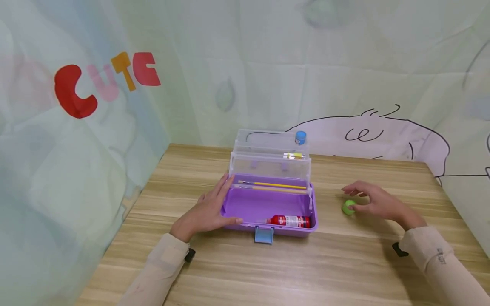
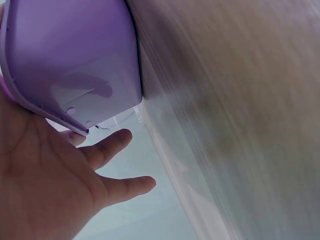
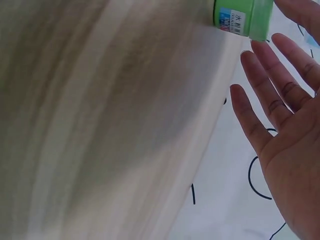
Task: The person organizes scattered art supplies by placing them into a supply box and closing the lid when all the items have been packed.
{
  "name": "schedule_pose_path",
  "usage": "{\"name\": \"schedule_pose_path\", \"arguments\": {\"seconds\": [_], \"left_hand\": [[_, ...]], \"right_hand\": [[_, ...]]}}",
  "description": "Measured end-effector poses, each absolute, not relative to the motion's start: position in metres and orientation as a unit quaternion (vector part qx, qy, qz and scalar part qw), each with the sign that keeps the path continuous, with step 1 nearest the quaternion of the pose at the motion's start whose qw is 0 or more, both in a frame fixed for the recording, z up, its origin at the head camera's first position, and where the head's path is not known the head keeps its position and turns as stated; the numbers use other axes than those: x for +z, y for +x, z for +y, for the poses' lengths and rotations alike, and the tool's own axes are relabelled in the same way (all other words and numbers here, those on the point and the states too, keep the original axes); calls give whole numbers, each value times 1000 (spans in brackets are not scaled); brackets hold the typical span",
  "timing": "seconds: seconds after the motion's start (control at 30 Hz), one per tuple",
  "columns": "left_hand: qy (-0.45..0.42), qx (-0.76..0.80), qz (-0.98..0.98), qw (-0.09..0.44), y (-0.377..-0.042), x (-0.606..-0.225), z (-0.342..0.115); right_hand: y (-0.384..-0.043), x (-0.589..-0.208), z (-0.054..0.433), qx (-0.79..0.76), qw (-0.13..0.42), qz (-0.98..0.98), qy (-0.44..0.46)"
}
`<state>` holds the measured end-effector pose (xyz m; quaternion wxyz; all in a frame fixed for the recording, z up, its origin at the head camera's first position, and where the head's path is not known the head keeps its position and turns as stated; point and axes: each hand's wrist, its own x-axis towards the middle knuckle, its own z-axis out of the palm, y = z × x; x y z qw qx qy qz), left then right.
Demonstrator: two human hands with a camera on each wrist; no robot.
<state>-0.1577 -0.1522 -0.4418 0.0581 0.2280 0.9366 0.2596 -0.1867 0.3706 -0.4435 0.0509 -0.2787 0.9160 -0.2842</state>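
Observation:
A purple plastic box (image 1: 287, 233) stands on the table with its clear lid (image 1: 264, 165) raised at the back. My left hand (image 1: 206, 210) rests at the box's left end, thumb by the front rim; in the left wrist view two fingers stretch past the purple wall (image 2: 75, 50). Inside lie a red bottle (image 1: 289, 221) with a white label and two paintbrushes (image 1: 279, 185). To the right of the box is a small green jar (image 1: 348, 207). Over it reaches my right hand (image 1: 377, 202), thumb beside the jar, fingers (image 3: 260, 70) extended and not wrapped around it.
A blue jar (image 1: 300, 137) and a small yellow-and-white tube (image 1: 294, 156) sit in the raised lid's compartments. A pale blue latch (image 1: 264, 235) hangs at the box's front. Printed cloth (image 1: 214, 63) hangs behind and left of the wooden table (image 1: 237, 272).

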Motion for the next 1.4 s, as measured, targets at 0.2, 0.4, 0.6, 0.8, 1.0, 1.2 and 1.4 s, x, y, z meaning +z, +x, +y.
{"name": "schedule_pose_path", "arguments": {"seconds": [0.2, 0.4, 0.6, 0.8, 1.0, 1.2, 1.4], "left_hand": [[226, 260, 937, 63, -158, -442, -152], [224, 257, 938, 65, -158, -442, -152], [223, 255, 939, 65, -159, -442, -152], [224, 256, 938, 62, -159, -442, -152], [226, 255, 938, 64, -159, -442, -152], [226, 257, 938, 63, -159, -442, -152], [226, 253, 938, 63, -159, -443, -152]], "right_hand": [[-183, -450, 372, -285, 57, 916, -275], [-177, -454, 371, -280, 58, 919, -271], [-175, -458, 372, -284, 54, 917, -274], [-175, -460, 373, -299, 59, 912, -275], [-175, -462, 374, -302, 56, 912, -272], [-175, -463, 374, -300, 52, 912, -273], [-174, -461, 374, -300, 56, 913, -271]]}}
